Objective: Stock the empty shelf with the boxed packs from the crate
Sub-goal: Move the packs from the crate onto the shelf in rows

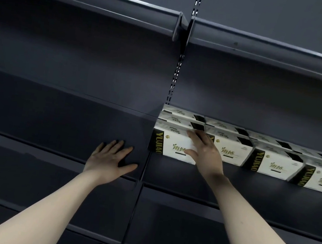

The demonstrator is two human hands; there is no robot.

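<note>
Head view: the right hand (pixel 203 151) lies with straight fingers flat against the front and top of the leftmost boxed pack (pixel 171 144), seemingly pressing it back and square with the row of packs (pixel 275 158) that runs off to the right along the shelf (pixel 230 179). The packs sit stacked in tiers toward the rear wall, faces forward — likely so labels read from the aisle. The left hand (pixel 111 160) rests flat and spread on the bare shelf panel just left of the seam (pixel 146 161), holding nothing, probably for balance. All that left bay is open room for more packs; the front lip is near the wrists. The crate is out of sight.
</note>
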